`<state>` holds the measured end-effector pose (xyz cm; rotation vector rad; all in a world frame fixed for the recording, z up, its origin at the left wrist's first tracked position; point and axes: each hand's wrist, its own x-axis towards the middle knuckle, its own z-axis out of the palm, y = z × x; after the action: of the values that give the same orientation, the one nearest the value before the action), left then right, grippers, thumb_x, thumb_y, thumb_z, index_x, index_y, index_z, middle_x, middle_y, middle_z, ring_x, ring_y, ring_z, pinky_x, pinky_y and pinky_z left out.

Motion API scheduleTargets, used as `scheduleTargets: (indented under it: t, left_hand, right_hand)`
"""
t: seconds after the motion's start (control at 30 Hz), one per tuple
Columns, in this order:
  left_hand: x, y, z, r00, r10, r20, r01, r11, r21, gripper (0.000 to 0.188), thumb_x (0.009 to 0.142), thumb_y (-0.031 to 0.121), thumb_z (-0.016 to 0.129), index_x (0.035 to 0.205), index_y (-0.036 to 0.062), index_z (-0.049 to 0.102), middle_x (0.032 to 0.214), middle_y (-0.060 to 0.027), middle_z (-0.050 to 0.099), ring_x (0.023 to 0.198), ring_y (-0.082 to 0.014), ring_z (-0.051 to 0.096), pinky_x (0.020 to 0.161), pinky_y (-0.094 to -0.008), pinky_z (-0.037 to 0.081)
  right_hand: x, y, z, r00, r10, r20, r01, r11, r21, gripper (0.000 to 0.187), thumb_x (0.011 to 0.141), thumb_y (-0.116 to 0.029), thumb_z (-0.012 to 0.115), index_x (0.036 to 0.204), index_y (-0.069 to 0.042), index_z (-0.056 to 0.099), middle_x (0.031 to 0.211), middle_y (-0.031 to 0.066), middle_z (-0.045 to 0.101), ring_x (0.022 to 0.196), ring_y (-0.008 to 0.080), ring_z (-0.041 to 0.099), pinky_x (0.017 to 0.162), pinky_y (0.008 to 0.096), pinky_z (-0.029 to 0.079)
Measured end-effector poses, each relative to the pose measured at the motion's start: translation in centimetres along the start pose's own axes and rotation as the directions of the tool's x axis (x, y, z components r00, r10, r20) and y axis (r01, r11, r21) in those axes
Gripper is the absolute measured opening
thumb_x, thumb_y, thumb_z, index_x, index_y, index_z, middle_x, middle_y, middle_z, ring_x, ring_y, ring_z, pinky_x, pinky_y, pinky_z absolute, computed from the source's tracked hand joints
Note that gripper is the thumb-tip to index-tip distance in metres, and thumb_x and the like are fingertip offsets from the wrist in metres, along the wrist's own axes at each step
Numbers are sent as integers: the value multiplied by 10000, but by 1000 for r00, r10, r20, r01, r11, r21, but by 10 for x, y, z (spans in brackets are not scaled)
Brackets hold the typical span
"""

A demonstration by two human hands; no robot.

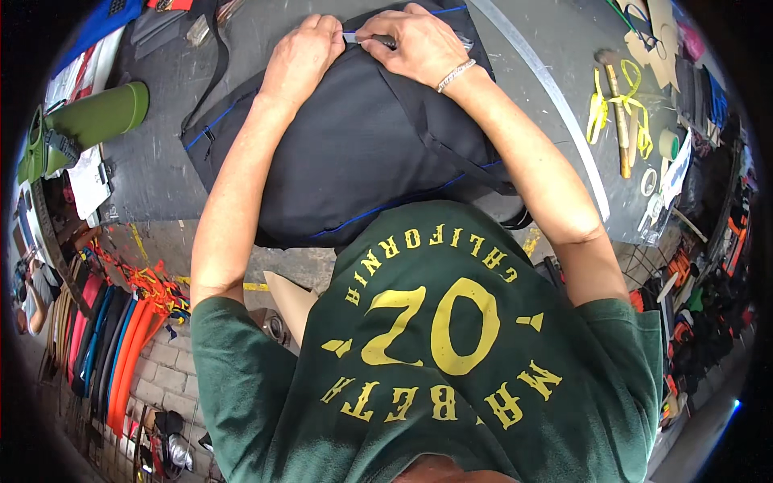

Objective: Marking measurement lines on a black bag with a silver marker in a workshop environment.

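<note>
A large black fabric bag [338, 153] with blue piping lies on the grey worktable [153, 181], right against my body. Both my hands are at its far part, close together. My left hand [310, 52] is closed, its fingertips pinching the black fabric beside a small pale grey strip [350, 37]. Just to the right, my right hand [423, 42] is curled with thumb and fingers together at the other end of that strip. Something dark shows under its fingers, too hidden to name. A black strap [419, 117] runs across the bag from beneath my right hand.
A long pale strip [555, 101] crosses the table on the right. Beyond it lie a wooden-handled hammer [618, 121], yellow ribbon [597, 109] and tape rolls [649, 182]. At left are a green cylinder [101, 113] and a clipboard [88, 183]. Coloured material [121, 354] is stacked lower left.
</note>
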<state>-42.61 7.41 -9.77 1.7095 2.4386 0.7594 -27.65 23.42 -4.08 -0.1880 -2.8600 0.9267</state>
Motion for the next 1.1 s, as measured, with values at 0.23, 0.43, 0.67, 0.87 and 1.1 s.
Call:
scheduleTargets:
  t: [0.23,0.43,0.67,0.87,1.1]
  left_hand:
    - [-5,2,5,998,13,-56,-8,996,84,179,966,239,667,1005,77,600,953,-122,667,853,-336,718,740,-442,602]
    - [-4,11,7,995,-53,-79,61,993,102,124,931,175,668,978,75,611,946,-140,660,851,-347,711,739,-445,594]
    - [-5,6,9,991,-30,-131,43,994,101,165,925,181,707,994,85,592,927,-108,642,850,-334,701,731,-438,588]
    - [-1,6,12,982,45,-182,-16,988,155,170,907,177,707,920,77,570,883,-93,617,782,-288,703,687,-381,596]
    - [-1,11,11,987,-6,-163,30,988,150,164,918,164,691,923,69,557,885,-106,594,773,-290,692,697,-390,589]
  right_hand:
    - [5,6,1,999,41,31,-41,999,-21,208,914,-203,651,1024,-59,752,1020,101,739,1013,313,694,1024,466,468]
    - [6,1,0,999,43,11,-43,999,23,200,907,-191,655,1010,-56,760,1020,115,741,970,331,696,983,418,490]
    - [7,-3,12,992,128,-16,-129,987,-92,206,910,-235,689,1047,-108,776,1029,76,740,974,319,683,972,416,510]
    - [5,9,23,985,39,-166,-62,989,-136,195,913,-259,710,1039,-132,786,1011,31,727,898,324,666,869,398,552]
    - [3,5,25,978,171,-121,-183,978,-97,191,923,-238,696,1040,-114,783,1016,30,724,845,321,647,853,396,533]
